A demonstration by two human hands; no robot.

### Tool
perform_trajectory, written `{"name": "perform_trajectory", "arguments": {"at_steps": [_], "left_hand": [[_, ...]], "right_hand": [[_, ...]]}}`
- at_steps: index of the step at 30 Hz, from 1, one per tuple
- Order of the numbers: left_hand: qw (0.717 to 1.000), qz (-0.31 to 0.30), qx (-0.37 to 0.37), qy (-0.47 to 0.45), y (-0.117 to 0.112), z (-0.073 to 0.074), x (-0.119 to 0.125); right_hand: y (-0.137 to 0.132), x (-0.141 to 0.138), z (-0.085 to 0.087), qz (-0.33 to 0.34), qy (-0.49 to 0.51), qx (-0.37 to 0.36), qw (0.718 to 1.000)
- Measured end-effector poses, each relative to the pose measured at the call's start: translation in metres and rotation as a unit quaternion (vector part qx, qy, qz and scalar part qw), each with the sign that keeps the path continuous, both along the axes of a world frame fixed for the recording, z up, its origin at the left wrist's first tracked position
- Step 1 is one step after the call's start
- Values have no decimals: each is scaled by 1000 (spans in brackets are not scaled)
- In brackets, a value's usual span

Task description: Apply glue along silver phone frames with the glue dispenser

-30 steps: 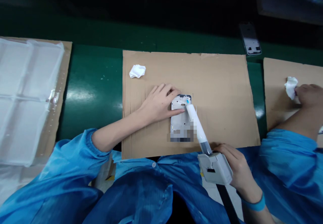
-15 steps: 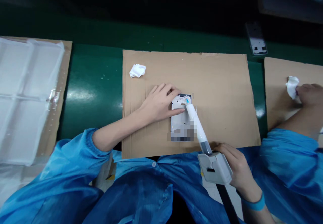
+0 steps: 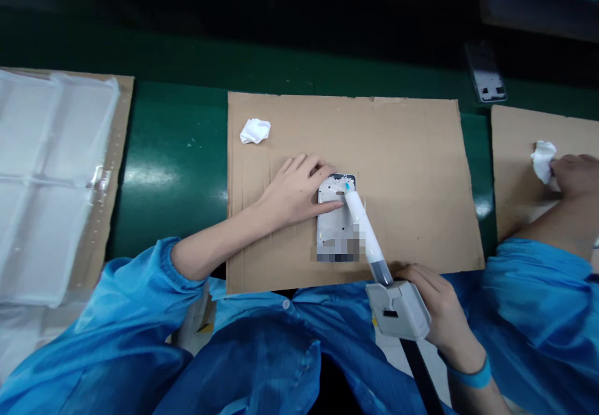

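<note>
A silver-white phone frame (image 3: 333,218) with a dark top edge lies on a cardboard sheet (image 3: 412,146); its lower end is blurred out. My left hand (image 3: 299,191) steadies it, fingers at the upper left edge and the thumb across its face. In my right hand (image 3: 433,306) is a dispensing gun (image 3: 397,309) with a long white tube, grey housing and black rear bar. Its blue nozzle tip sits at the upper right part of the frame; whether it touches cannot be made out. The fingers round the gun are partly hidden behind its housing.
A crumpled white cloth (image 3: 255,131) lies on the sheet's upper left. Left stands a white divided tray (image 3: 56,178) on cardboard. Another phone frame (image 3: 487,78) rests on the green surface at upper right. At right, a co-worker's hand (image 3: 578,175) touches a white cloth (image 3: 543,159).
The phone frame on the green surface at upper right has shifted slightly to the right. My hands, the dispensing gun and the frame under it stay almost unmoved.
</note>
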State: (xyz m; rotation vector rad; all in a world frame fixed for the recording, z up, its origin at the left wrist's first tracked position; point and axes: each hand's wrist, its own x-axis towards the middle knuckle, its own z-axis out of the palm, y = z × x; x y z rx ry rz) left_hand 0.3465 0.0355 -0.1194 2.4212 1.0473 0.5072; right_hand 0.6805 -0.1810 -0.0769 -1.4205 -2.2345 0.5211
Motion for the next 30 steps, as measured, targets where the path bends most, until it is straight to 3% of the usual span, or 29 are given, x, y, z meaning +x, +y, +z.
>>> {"name": "perform_trajectory", "arguments": {"at_steps": [30], "left_hand": [[1000, 4, 0, 4, 1, 0, 0]], "right_hand": [[2, 7, -5, -5, 19, -13, 1000]]}}
